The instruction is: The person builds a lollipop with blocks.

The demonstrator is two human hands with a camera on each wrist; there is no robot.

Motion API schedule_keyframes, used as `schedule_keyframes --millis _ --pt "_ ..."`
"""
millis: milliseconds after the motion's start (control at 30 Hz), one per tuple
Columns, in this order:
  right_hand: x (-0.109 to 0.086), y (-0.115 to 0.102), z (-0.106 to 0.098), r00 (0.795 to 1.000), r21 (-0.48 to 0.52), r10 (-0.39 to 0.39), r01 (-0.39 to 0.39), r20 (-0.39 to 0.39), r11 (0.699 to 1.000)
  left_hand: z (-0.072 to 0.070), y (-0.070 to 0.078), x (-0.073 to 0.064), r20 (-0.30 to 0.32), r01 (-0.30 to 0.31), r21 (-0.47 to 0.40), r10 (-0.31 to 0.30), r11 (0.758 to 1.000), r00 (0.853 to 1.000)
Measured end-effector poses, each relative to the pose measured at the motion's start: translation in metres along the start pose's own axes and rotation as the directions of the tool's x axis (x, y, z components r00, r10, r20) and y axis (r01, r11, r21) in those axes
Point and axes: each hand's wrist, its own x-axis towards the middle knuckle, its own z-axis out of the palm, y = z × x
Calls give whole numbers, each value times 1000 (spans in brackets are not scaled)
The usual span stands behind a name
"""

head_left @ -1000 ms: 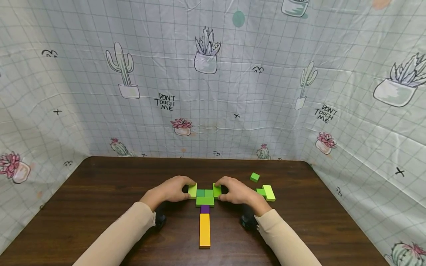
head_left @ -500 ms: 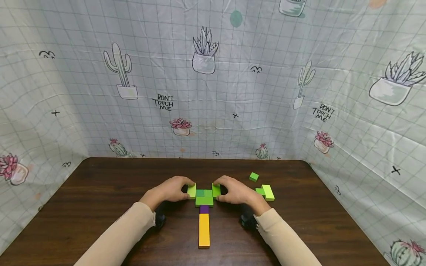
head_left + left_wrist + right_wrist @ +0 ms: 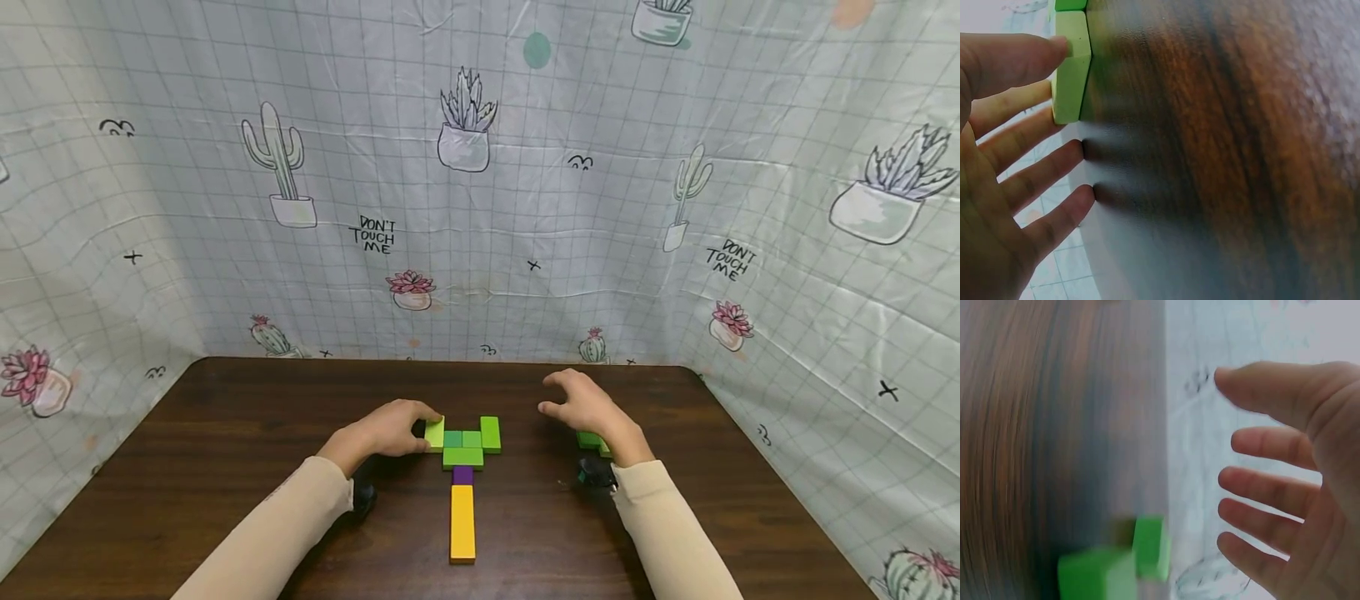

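From my station I read the left hand (image 3: 386,427) as the engaged one: its grip is clamped on a yellow-green rectangular block (image 3: 434,434), thumb at the near end, a finger at the far end. I judge that this end-to-end pinch serves to keep the block square against its neighbour, a small teal-green block (image 3: 453,439); the last two fingertips (image 3: 1085,194) seem to rest on the dark wood-grain surface (image 3: 247,467), probably for steadiness. A small bright-green block (image 3: 471,439) sits beside the teal-green one, and a green upright block (image 3: 490,434) flanks it on the right, mirroring the pinched piece. Directly nearer lies a green crosswise block (image 3: 462,457), then a short purple block (image 3: 462,475) and a long orange block (image 3: 462,523), centred, I infer, as a stem under the wider part. The right hand (image 3: 592,410) holds nothing: its grip is apart, thumb separated from fingers, above the surface near loose green blocks (image 3: 588,439). The wrist hides part of these, and the right wrist view is blurred, so I cannot count them.
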Motion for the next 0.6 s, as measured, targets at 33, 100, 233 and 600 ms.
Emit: schedule_keyframes --millis 33,100,233,600 --pt "0 4 -1 1000 -8 19 -19 2 1000 0 0 0 2 2 -2 -2 1000 1000" --pt "-1 11 -1 999 -23 49 -49 2 999 0 -1 0 4 5 -4 -5 1000 1000" --pt "-1 23 1 996 -66 90 -90 -5 994 0 -2 1 3 4 -1 -4 1000 1000" --pt "-2 42 5 986 -82 168 -167 9 983 0 -3 2 11 2 0 -2 1000 1000"
